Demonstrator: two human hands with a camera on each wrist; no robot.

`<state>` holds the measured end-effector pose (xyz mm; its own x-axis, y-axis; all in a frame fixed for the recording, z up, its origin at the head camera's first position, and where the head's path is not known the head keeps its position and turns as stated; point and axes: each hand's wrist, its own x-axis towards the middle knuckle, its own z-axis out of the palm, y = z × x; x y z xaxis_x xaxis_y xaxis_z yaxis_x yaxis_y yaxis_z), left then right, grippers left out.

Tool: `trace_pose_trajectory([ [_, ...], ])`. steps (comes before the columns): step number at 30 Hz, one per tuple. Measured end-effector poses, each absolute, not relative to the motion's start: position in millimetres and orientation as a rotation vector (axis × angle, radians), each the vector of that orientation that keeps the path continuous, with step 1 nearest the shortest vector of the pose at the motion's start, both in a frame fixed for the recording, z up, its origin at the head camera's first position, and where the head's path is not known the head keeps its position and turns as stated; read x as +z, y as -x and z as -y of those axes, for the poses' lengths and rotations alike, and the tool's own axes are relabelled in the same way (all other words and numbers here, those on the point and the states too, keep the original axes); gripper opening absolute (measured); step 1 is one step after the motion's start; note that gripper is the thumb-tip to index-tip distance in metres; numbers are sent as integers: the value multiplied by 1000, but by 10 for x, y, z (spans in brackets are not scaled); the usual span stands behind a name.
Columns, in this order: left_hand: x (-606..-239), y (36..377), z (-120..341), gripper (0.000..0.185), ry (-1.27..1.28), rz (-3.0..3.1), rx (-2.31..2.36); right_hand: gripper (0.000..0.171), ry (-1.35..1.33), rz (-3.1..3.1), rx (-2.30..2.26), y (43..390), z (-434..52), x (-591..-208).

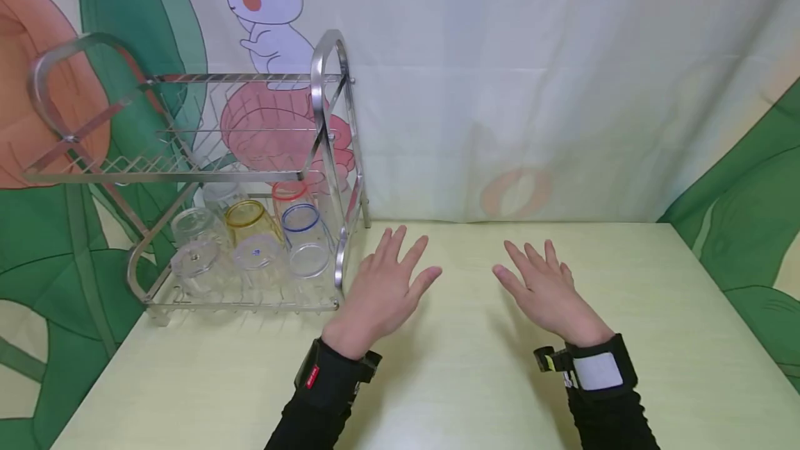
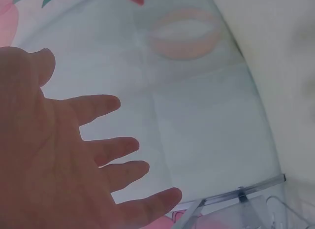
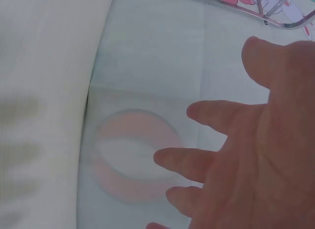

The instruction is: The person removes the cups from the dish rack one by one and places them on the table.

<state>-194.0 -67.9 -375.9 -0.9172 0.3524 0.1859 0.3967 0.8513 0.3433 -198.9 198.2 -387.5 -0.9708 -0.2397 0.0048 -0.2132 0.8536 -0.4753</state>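
Left hand (image 1: 381,290) spread, right hand (image 1: 546,294) spread, both over table (image 1: 656,339), beside dish rack (image 1: 187,172)

The head camera looked forward and down from above the near edge of the worktop (image 1: 475,380), taking in both hands, the dish rack (image 1: 206,179) and the printed backdrop (image 1: 500,75). Each wrist camera sat close behind its palm — left hand (image 2: 54,160), right hand (image 3: 261,155) — facing the backdrop. All three views shared the pink ring print (image 1: 515,192) and a part of the rack.
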Motion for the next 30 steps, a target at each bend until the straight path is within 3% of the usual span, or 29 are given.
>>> trace_pose_trajectory([
  [12,-3546,1797,935,66,573,2850,-679,76,371,-2958,-776,1967,-1962,-3860],
  [22,-3499,1742,1196,41,635,2585,-532,76,406,-2939,-810,1969,-1955,-3860],
  [30,-3501,1804,1457,39,534,2554,-485,75,485,-2883,-918,1958,-1908,-3829],
])
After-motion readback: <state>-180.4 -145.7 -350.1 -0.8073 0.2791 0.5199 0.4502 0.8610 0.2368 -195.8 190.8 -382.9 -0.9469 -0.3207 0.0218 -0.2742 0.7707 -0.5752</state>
